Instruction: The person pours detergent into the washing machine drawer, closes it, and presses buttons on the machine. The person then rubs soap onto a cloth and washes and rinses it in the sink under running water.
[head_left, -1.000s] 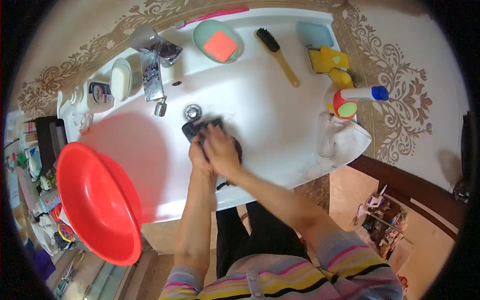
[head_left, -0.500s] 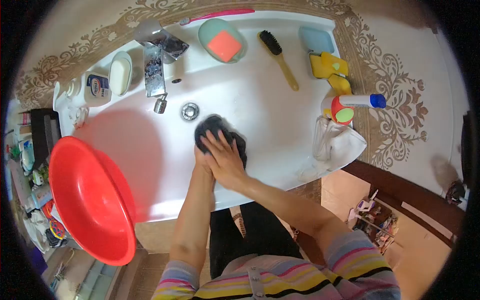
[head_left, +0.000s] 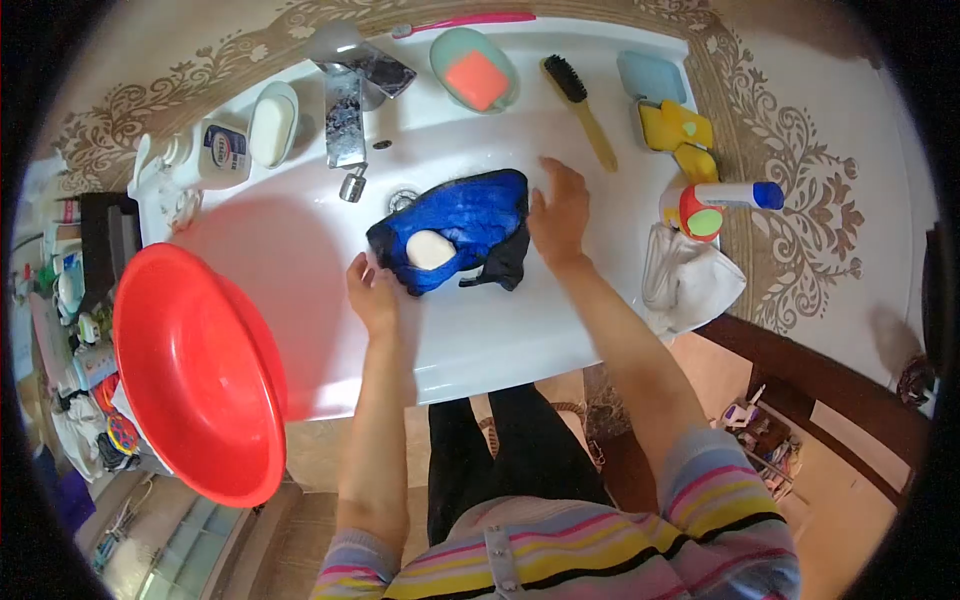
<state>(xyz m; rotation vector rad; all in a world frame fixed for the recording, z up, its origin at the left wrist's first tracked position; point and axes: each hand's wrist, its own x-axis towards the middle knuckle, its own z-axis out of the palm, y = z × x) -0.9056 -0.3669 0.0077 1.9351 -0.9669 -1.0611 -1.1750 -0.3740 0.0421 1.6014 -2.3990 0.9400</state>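
A blue and black cloth (head_left: 490,213) lies spread in the sink (head_left: 480,350), partly hiding the drain (head_left: 401,198) at its ten-to-eleven o'clock edge, with twelve toward the sink's far side. A bar of white soap (head_left: 431,250) rests on the cloth, toward eight o'clock. The left hand (head_left: 373,300) is just beside the cloth at eight o'clock, fingers loosely curled and apart, nothing in its grasp. The right hand (head_left: 562,214) is just beside it at three o'clock, thumb and fingers parted, also holding nothing. From the cloth, the tap (head_left: 346,115) stands near eleven o'clock, orange soap (head_left: 476,80) in a dish (head_left: 450,45) at twelve, a wooden brush (head_left: 592,130) between one and two, yellow sponges (head_left: 665,128) at two, and a red basin (head_left: 200,370) at eight.
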